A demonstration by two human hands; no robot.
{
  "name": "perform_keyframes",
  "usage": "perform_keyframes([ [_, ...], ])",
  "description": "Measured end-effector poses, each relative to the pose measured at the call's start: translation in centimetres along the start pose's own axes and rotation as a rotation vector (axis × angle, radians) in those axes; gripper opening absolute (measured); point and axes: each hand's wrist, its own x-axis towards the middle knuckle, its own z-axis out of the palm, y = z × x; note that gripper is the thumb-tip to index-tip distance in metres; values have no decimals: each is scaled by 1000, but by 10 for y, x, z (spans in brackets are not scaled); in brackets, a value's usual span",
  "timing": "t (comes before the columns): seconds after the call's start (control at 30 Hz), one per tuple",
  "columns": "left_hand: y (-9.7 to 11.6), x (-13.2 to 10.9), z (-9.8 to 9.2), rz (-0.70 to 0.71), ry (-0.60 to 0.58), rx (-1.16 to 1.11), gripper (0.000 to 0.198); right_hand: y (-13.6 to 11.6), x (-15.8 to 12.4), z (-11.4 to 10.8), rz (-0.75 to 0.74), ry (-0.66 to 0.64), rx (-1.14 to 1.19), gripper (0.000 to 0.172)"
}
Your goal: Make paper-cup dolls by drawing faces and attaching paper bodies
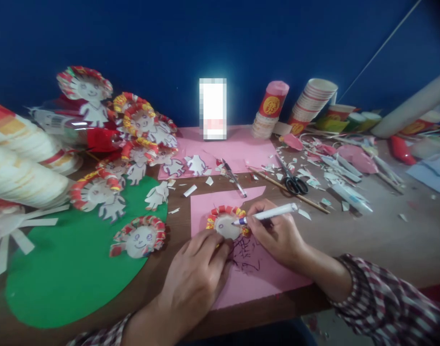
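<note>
A small paper-cup face point(227, 226) with a curled red and yellow rim lies on a pink paper sheet point(201, 204). One drawn eye shows on its left side. My left hand point(201, 262) presses on the face's lower left edge with its fingers curled together; the fingertips are partly hidden. In my right hand point(277, 233) is a white marker point(272, 213), held like a pen, its dark tip at the right part of the face. Dark handwriting point(247, 254) covers the sheet below the face. A finished-looking smiling face point(139, 239) lies to the left.
Black-handled scissors point(295, 184), a pen point(235, 179) and a thin wooden stick point(292, 191) lie beyond my hands among paper scraps. Several paper dolls point(93, 96) and a green sheet point(72, 283) are at left. Stacked paper cups point(313, 103) stand at the back right, against a blue wall.
</note>
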Motion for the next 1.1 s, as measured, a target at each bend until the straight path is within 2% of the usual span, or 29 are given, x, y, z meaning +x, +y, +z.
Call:
perform_keyframes([
  [0.33,0,0,0,2,-16,13,24,-3,2,-1,46,-16,35,13],
  [1.1,0,1,-1,10,13,7,23,0,4,0,30,-16,-15,11],
])
